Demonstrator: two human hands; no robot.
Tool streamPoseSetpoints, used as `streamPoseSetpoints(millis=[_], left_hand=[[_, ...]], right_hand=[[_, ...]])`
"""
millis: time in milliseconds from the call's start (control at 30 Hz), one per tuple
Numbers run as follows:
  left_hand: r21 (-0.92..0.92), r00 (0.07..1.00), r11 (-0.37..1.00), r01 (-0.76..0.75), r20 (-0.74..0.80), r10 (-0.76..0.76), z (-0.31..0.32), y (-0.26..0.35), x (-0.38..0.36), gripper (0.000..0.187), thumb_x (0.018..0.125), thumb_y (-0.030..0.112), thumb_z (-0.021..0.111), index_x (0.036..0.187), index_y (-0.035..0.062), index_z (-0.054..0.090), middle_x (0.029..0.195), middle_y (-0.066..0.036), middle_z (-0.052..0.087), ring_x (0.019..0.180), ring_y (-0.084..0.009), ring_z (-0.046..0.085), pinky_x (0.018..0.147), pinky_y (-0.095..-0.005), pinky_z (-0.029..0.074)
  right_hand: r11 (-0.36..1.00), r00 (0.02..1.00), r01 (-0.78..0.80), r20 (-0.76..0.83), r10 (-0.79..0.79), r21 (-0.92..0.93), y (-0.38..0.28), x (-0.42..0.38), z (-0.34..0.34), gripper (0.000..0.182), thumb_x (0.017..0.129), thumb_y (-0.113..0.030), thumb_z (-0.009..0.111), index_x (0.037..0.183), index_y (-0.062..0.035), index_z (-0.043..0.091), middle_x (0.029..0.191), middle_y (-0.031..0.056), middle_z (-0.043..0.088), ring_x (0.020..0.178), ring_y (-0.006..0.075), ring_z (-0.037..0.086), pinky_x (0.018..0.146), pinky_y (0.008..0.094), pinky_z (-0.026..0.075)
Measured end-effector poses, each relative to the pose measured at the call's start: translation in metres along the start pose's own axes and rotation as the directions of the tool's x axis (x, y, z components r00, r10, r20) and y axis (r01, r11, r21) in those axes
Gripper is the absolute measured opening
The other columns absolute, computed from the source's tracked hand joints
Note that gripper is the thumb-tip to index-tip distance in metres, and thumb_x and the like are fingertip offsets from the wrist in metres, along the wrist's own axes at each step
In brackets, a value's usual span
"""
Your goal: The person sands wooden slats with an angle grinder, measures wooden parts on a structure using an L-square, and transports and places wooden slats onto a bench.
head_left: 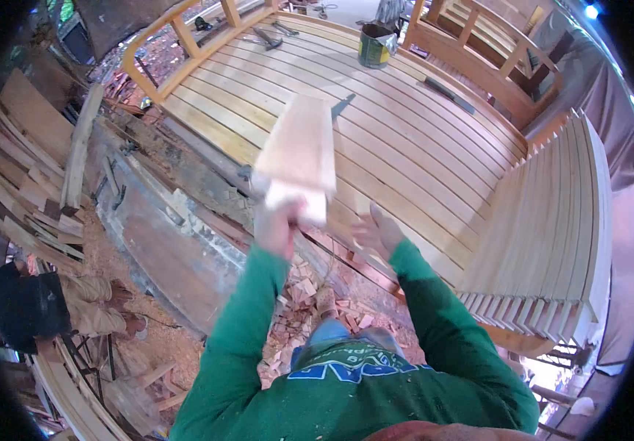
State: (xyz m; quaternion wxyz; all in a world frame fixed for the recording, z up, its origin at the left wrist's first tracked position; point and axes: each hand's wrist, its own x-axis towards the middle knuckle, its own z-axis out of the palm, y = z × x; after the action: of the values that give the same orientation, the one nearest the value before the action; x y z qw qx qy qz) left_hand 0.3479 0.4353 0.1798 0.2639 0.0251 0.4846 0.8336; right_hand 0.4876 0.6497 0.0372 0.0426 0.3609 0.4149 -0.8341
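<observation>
My left hand (280, 226) grips the near end of a wide, pale wooden board (299, 143), which extends forward over the slatted wooden surface (243, 95). The hand is somewhat blurred. To the right of the board, my right hand (378, 231) has its fingers apart and holds nothing, over the near edge of the slats. A dark pointed tool (343, 105) shows partly behind the board's far end. Many similar pale boards (541, 228) stand packed in a row at the right of the slats.
A can (376, 46), a hammer (267, 40) and a dark long tool (449, 95) lie on or stand on the slats. Wood scraps (295, 294) cover the ground near my feet. A person (60, 305) is at the lower left, beside stacked planks (23, 176).
</observation>
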Motion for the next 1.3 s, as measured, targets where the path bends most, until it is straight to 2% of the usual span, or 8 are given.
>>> streamPoseSetpoints(millis=[67, 267, 467, 600, 700, 933, 1033, 1300], left_hand=[[0.333, 0.998, 0.943, 0.012, 0.056, -0.033, -0.024, 0.002, -0.086, 0.044, 0.079, 0.011, 0.073, 0.118, -0.0065, 0.064, 0.103, -0.011, 0.071, 0.088, -0.0163, 0.069, 0.072, -0.0293, 0.055], [0.278, 0.985, 0.946, 0.167, -0.012, -0.17, -0.081, -0.012, -0.253, 0.048, 0.078, 0.014, 0.077, 0.12, -0.005, 0.063, 0.099, -0.01, 0.072, 0.09, -0.017, 0.068, 0.079, -0.0309, 0.054], [0.253, 0.996, 0.966, 0.053, 0.055, -0.069, -0.109, -0.094, -0.336, 0.066, 0.079, 0.027, 0.083, 0.132, -0.0041, 0.059, 0.106, -0.008, 0.071, 0.104, -0.0173, 0.064, 0.094, -0.0338, 0.051], [0.658, 0.984, 0.737, 0.155, -0.166, -0.059, -0.149, -0.216, -0.384, 0.048, 0.08, 0.039, 0.083, 0.111, 0.0028, 0.073, 0.095, -0.006, 0.073, 0.087, -0.014, 0.066, 0.084, -0.0307, 0.053], [0.47, 0.874, 0.792, 0.39, -0.458, -0.159, -0.171, -0.248, -0.45, 0.035, 0.084, 0.029, 0.08, 0.107, 0.0041, 0.073, 0.096, -0.005, 0.071, 0.088, -0.0124, 0.065, 0.077, -0.031, 0.054], [0.67, 0.656, -0.056, 0.74, -0.738, -0.157, -0.339, -0.328, -0.621, 0.045, 0.085, 0.048, 0.067, 0.109, 0.0116, 0.076, 0.108, -0.015, 0.073, 0.103, -0.0311, 0.07, 0.091, -0.0437, 0.054], [0.742, 0.673, -0.381, 0.552, -0.666, -0.322, -0.418, -0.377, -0.689, 0.032, 0.092, 0.04, 0.057, 0.107, 0.0206, 0.077, 0.114, -0.019, 0.072, 0.104, -0.0328, 0.07, 0.094, -0.0456, 0.054], [0.424, 0.54, 0.406, 0.809, -0.81, -0.23, -0.458, -0.299, -0.678, 0.052, 0.077, 0.047, 0.076, 0.115, 0.0107, 0.074, 0.109, -0.014, 0.075, 0.103, -0.0265, 0.071, 0.096, -0.0378, 0.054]], right_hand=[[0.963, 0.99, -0.001, 0.137, -0.038, 0.269, -0.024, 0.002, 0.057, 0.073, 0.094, -0.064, 0.058, 0.133, -0.0019, 0.054, 0.122, 0.0184, 0.066, 0.107, 0.0323, 0.067, 0.093, 0.043, 0.054], [0.889, 0.916, 0.183, 0.255, -0.309, 0.42, 0.061, -0.03, 0.088, 0.059, 0.095, -0.034, 0.064, 0.141, -0.0005, 0.047, 0.134, 0.0176, 0.059, 0.124, 0.0324, 0.058, 0.109, 0.0471, 0.046], [0.949, 0.934, 0.206, 0.242, -0.263, 0.237, 0.065, -0.093, 0.045, 0.067, 0.091, -0.03, 0.069, 0.145, -0.0016, 0.042, 0.13, 0.0162, 0.057, 0.123, 0.0341, 0.056, 0.108, 0.0491, 0.046], [0.834, 0.788, 0.551, 0.333, -0.518, -0.007, 0.034, -0.16, 0.017, 0.064, 0.088, -0.012, 0.073, 0.143, 0.0028, 0.043, 0.126, 0.0184, 0.059, 0.113, 0.031, 0.062, 0.099, 0.0437, 0.053], [0.657, 0.733, 0.68, 0.274, -0.622, -0.326, 0.03, -0.217, 0.008, 0.061, 0.087, -0.012, 0.076, 0.137, 0.0057, 0.047, 0.119, 0.0182, 0.063, 0.102, 0.0273, 0.065, 0.092, 0.0392, 0.055], [0.395, 0.649, 0.751, 0.48, -0.59, -0.529, 0.062, -0.303, 0.006, 0.05, 0.084, -0.014, 0.078, 0.125, 0.0069, 0.058, 0.113, 0.0152, 0.067, 0.1, 0.0227, 0.065, 0.089, 0.034, 0.053], [0.318, 0.663, 0.733, 0.53, -0.528, -0.601, 0.09, -0.33, 0.019, 0.048, 0.082, -0.016, 0.08, 0.12, 0.0062, 0.061, 0.107, 0.0126, 0.069, 0.097, 0.0196, 0.065, 0.087, 0.0333, 0.052], [0.104, 0.682, 0.713, 0.652, -0.331, -0.693, 0.208, -0.323, 0.108, 0.043, 0.077, -0.016, 0.082, 0.11, 0.0048, 0.064, 0.092, 0.0155, 0.072, 0.084, 0.021, 0.069, 0.079, 0.0364, 0.055]])
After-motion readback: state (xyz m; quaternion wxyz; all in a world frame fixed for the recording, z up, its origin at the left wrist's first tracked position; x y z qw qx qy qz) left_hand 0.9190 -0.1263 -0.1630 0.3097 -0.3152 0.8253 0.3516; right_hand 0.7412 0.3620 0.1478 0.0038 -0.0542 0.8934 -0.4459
